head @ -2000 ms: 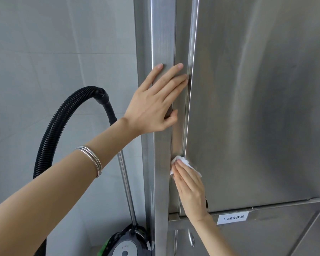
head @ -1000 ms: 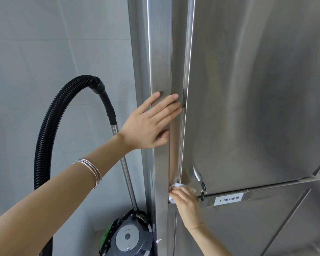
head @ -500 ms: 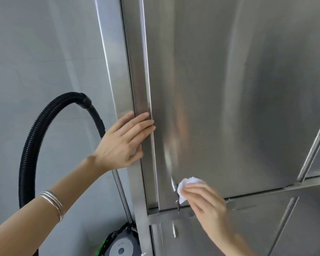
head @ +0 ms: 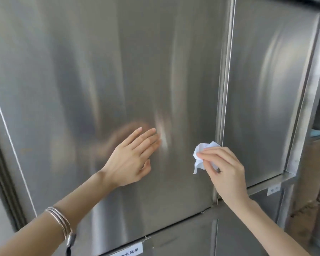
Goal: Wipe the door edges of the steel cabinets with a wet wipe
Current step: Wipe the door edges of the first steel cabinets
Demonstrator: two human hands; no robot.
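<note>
White wipe (head: 199,164) shifted right, left hand (head: 130,160) followed

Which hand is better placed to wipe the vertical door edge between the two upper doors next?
Right. The right hand pinches the wet wipe beside that door edge; the left hand rests flat on the door panel, farther away, empty.
</note>
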